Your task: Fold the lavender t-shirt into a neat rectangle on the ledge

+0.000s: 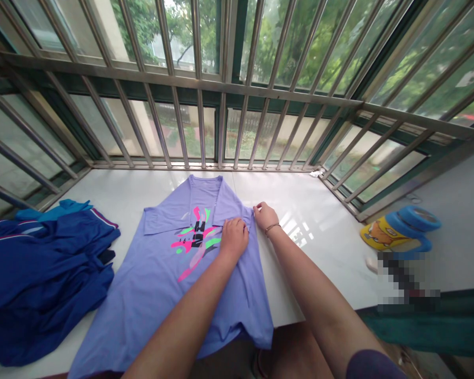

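Observation:
A light purple T-shirt [150,273] lies spread on the white ledge, its neck end toward the window and its lower hem hanging over the near edge. Both sleeves are folded in over the chest, partly covering a pink, green and black print [197,237]. My left hand [235,238] rests on the right part of the chest by the folded sleeve, its fingers curled onto the cloth. At the shirt's right edge my right hand [265,216] pinches the fabric near the sleeve fold. Its fingertips are partly hidden.
Dark blue clothes [43,273] with white and red trim lie heaped on the left, a brighter blue piece [59,210] behind them. On the right lies a yellow and blue bottle [391,229] with a handle. Metal bars [221,84] line the window behind the ledge [292,284].

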Available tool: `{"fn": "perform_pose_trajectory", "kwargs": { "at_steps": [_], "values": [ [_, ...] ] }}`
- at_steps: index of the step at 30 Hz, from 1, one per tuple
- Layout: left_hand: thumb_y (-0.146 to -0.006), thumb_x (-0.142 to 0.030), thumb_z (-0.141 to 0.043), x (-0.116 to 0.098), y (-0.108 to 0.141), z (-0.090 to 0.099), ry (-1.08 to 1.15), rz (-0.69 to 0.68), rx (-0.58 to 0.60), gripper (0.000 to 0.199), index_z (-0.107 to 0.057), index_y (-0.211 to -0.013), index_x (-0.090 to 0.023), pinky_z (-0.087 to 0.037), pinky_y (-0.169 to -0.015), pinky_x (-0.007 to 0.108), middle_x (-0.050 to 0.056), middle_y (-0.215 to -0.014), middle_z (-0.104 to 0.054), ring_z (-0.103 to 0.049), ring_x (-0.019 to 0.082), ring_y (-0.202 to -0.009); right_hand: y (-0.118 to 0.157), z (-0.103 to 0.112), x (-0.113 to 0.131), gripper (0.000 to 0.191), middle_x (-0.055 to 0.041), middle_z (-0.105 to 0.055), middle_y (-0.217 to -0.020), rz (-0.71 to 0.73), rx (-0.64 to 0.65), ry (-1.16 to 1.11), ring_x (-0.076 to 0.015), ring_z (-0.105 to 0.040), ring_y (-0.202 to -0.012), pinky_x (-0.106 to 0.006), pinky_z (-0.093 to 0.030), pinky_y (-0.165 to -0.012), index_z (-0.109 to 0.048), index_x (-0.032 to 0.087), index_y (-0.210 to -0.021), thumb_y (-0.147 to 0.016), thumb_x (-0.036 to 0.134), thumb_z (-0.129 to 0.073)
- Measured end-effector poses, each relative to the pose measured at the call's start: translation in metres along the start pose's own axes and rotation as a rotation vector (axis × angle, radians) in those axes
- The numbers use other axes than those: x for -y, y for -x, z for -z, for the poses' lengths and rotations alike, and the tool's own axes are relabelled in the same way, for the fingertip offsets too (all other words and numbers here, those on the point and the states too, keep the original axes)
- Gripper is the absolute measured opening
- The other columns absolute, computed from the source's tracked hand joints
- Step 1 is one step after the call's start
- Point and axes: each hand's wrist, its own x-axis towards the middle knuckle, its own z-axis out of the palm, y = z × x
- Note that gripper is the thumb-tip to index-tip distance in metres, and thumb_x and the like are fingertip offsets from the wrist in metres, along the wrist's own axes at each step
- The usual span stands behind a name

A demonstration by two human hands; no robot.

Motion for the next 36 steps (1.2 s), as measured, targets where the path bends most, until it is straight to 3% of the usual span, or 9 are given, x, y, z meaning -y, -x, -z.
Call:
{"fn": "perform_pose_trajectory", "kwargs": {
  "at_steps": [3, 7, 13, 18, 24, 28, 30, 32, 36],
  "values": [
    [-0.101, -0.018, -0.06, 0.0, 0.0, 0.0, -0.009, 0.004, -0.001, 0.013, -0.07, -0.109, -0.02, -0.035, -0.125, 0.054, 0.013, -0.129, -0.073, -0.063, 0.031, -0.126, 0.002, -0.003, 0.001, 0.029, -0.0076, -0.081, -0.111, 0.046, -0.008, 0.005, -0.0205, -0.074, -0.105, -0.028, -0.048, -0.086, -0.072, 0.023, -0.121, -0.11, 0.043, -0.054],
    [-0.1, -0.018, -0.06, 0.001, 0.0, -0.002, -0.009, 0.003, -0.012, 0.013, -0.069, -0.109, -0.019, -0.033, -0.125, 0.053, 0.014, -0.128, -0.072, -0.063, 0.031, -0.126, -0.001, -0.004, 0.0, 0.025, -0.0111, -0.079, -0.115, 0.044, -0.026, 0.038, -0.0214, -0.072, -0.106, -0.029, -0.048, -0.087, -0.073, 0.02, -0.112, -0.109, 0.036, -0.054],
    [-0.098, -0.016, -0.059, 0.001, 0.0, -0.002, -0.011, 0.009, -0.018, 0.013, -0.068, -0.107, -0.02, -0.034, -0.125, 0.053, 0.012, -0.121, -0.073, -0.063, 0.03, -0.122, -0.001, -0.005, 0.0, 0.031, -0.0134, -0.075, -0.12, 0.074, -0.062, 0.068, -0.022, -0.071, -0.108, -0.03, -0.048, -0.088, -0.067, 0.018, -0.122, -0.113, 0.038, -0.045],
    [-0.097, -0.016, -0.06, 0.002, 0.0, -0.002, -0.032, 0.005, 0.001, 0.014, -0.068, -0.108, -0.021, -0.034, -0.125, 0.053, 0.012, -0.121, -0.073, -0.064, 0.029, -0.123, 0.004, -0.011, 0.0, 0.028, -0.011, -0.071, -0.127, 0.135, -0.063, 0.1, -0.0209, -0.069, -0.111, -0.029, -0.048, -0.09, -0.066, 0.023, -0.123, -0.112, 0.045, -0.051],
    [-0.102, -0.024, -0.059, -0.001, -0.001, -0.002, -0.079, -0.05, 0.096, 0.024, -0.069, -0.124, -0.022, -0.03, -0.13, 0.058, 0.014, -0.147, -0.068, -0.059, 0.03, -0.14, -0.004, -0.004, 0.001, 0.028, -0.0125, -0.072, -0.126, 0.082, -0.027, 0.132, -0.0227, -0.07, -0.109, -0.031, -0.049, -0.089, -0.066, 0.021, -0.123, -0.114, 0.039, -0.046],
    [-0.106, -0.027, -0.052, 0.002, 0.01, 0.016, -0.152, -0.117, 0.207, 0.038, -0.063, -0.142, -0.021, -0.028, -0.132, 0.063, 0.015, -0.164, -0.055, -0.052, 0.031, -0.15, 0.0, 0.012, 0.01, 0.027, -0.0157, -0.071, -0.128, 0.106, 0.008, 0.142, -0.0243, -0.068, -0.113, -0.032, -0.049, -0.094, -0.065, 0.017, -0.128, -0.111, 0.033, -0.05],
    [-0.108, -0.025, -0.047, 0.011, 0.03, 0.036, -0.171, -0.15, 0.225, 0.043, -0.059, -0.149, -0.02, -0.03, -0.132, 0.062, 0.015, -0.168, -0.05, -0.05, 0.03, -0.153, 0.019, 0.022, 0.011, 0.031, -0.0175, -0.067, -0.136, 0.15, 0.001, 0.146, -0.0263, -0.064, -0.121, -0.035, -0.048, -0.099, -0.063, 0.016, -0.136, -0.111, 0.029, -0.049],
    [-0.108, -0.024, -0.045, 0.025, 0.063, 0.062, -0.171, -0.179, 0.217, 0.045, -0.058, -0.15, -0.021, -0.032, -0.132, 0.061, 0.014, -0.168, -0.049, -0.049, 0.029, -0.154, 0.057, 0.029, 0.007, 0.035, -0.0171, -0.065, -0.141, 0.249, -0.018, 0.133, -0.0274, -0.059, -0.128, -0.037, -0.046, -0.106, -0.061, 0.018, -0.141, -0.112, 0.03, -0.045],
    [-0.108, -0.036, -0.05, 0.063, 0.162, 0.124, -0.133, -0.179, 0.179, 0.041, -0.063, -0.145, -0.022, -0.032, -0.132, 0.058, 0.015, -0.163, -0.056, -0.049, 0.029, -0.154, 0.181, 0.027, -0.018, 0.037, -0.0152, -0.069, -0.128, 0.572, -0.036, 0.007, -0.0289, -0.061, -0.121, -0.043, -0.047, -0.11, -0.067, 0.019, -0.134, -0.113, 0.042, -0.045]
  ]
}}
